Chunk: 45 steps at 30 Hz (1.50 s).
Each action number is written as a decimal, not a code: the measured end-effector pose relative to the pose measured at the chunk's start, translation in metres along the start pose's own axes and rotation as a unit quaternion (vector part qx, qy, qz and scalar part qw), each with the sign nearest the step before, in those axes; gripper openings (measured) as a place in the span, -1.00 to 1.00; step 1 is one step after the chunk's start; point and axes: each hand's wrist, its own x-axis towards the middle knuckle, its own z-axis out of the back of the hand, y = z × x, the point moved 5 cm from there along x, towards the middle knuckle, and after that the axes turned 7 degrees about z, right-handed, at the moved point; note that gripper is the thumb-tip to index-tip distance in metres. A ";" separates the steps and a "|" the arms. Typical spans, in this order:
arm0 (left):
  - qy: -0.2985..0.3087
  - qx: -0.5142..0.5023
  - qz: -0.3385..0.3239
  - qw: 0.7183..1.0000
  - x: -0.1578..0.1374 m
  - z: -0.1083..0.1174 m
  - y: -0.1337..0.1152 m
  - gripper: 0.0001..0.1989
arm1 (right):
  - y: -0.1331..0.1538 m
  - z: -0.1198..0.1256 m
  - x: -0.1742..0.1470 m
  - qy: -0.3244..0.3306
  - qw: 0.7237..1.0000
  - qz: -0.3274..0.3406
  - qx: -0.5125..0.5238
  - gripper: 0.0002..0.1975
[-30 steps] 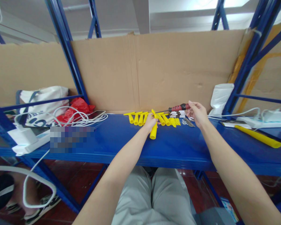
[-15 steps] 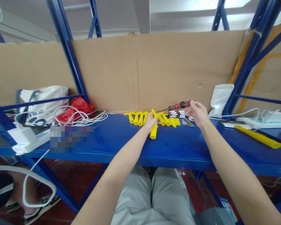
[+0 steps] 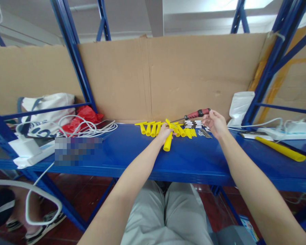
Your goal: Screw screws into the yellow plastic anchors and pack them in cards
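Observation:
My left hand (image 3: 165, 132) is closed around a yellow plastic piece with a hollow tube handle (image 3: 167, 144), its open end tilted toward me. A screwdriver (image 3: 197, 113) with a red and black handle lies nearly level, its shaft reaching the head of that piece. The fingertips of my right hand (image 3: 215, 122) pinch the rear end of the screwdriver handle. Behind my left hand stands a row of similar yellow pieces (image 3: 148, 130). Small yellow wedge-shaped parts (image 3: 190, 132), small screws (image 3: 201, 133) and flat metal blades (image 3: 206, 133) lie to the right, below the screwdriver.
Stacked white and brown boxes (image 3: 193, 125) sit behind the parts. A longer yellow tube (image 3: 280, 149) and a power strip (image 3: 290, 133) lie at right. Coiled white cables (image 3: 101, 129), a red bag (image 3: 85, 117) and a white charger (image 3: 27, 144) occupy the left. Cardboard (image 3: 193, 75) walls the back.
The screwdriver and the fingers of my right hand have shifted very slightly right. My left hand stays in place with the yellow piece.

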 end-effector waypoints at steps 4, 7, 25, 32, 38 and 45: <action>0.001 0.001 0.004 1.000 0.003 0.000 0.002 -0.57 | 0.001 0.000 0.000 0.000 1.000 0.020 0.002 -0.57; 0.009 -0.002 0.005 1.000 0.003 0.000 0.003 -0.56 | 0.001 0.001 0.001 -0.018 0.999 0.031 0.004 -0.50; 0.012 -0.005 0.000 1.000 0.003 0.000 0.003 -0.56 | 0.001 -0.001 0.000 0.003 1.000 0.020 0.014 -0.59; 0.022 0.001 -0.001 1.000 0.001 -0.002 0.003 -0.53 | 0.001 0.003 0.001 -0.026 0.999 0.032 0.005 -0.50; 0.011 -0.001 -0.003 1.000 0.001 0.000 0.002 -0.54 | -0.001 0.002 0.000 -0.016 1.000 0.012 -0.018 -0.58; 0.006 -0.011 -0.002 1.000 -0.001 -0.001 0.000 -0.53 | -0.002 0.000 -0.001 0.000 1.000 -0.003 -0.007 -0.60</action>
